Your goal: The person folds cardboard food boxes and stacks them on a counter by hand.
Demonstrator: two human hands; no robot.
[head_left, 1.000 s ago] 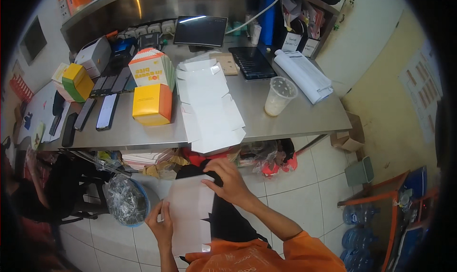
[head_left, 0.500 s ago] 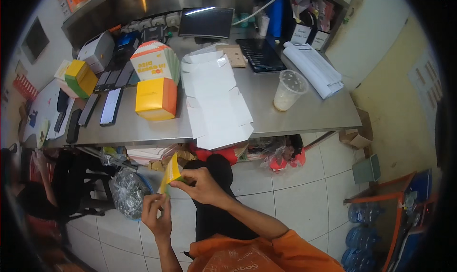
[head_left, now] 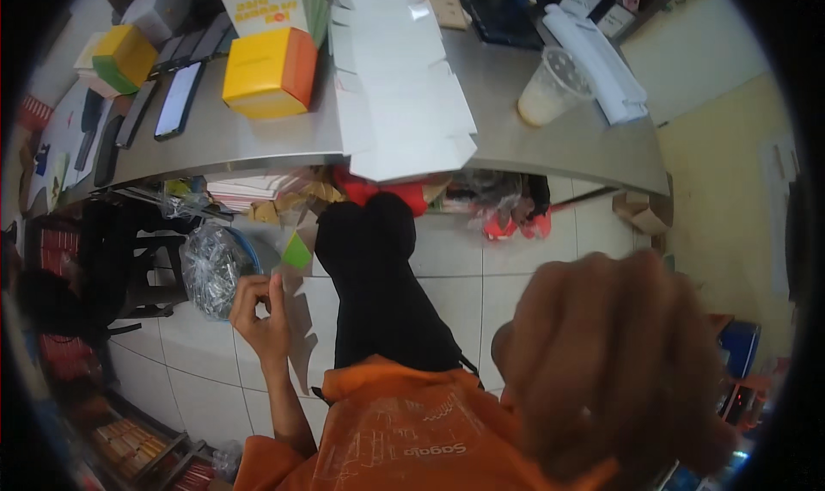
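My left hand (head_left: 258, 312) grips a flat cardboard box blank (head_left: 300, 323) by its edge, low over the tiled floor beside my black-trousered leg (head_left: 378, 293). The blank is turned nearly edge-on and shows a green flap at its top. My right hand (head_left: 612, 366) is raised very close to the camera. It is large and blurred, and nothing is visible in it. A stack of flat white box blanks (head_left: 397, 78) lies on the steel table (head_left: 258, 151) ahead, overhanging its front edge.
On the table stand a folded yellow-and-orange box (head_left: 268, 74), another printed box behind it, a plastic cup (head_left: 550, 88), and several phones (head_left: 176, 100) at the left. A clear bag of wrapped items (head_left: 210, 269) and clutter sit under the table.
The view has tilted down and closer. My right hand let go of the blank and rose up near the camera. My left hand still holds the blank, now turned edge-on.
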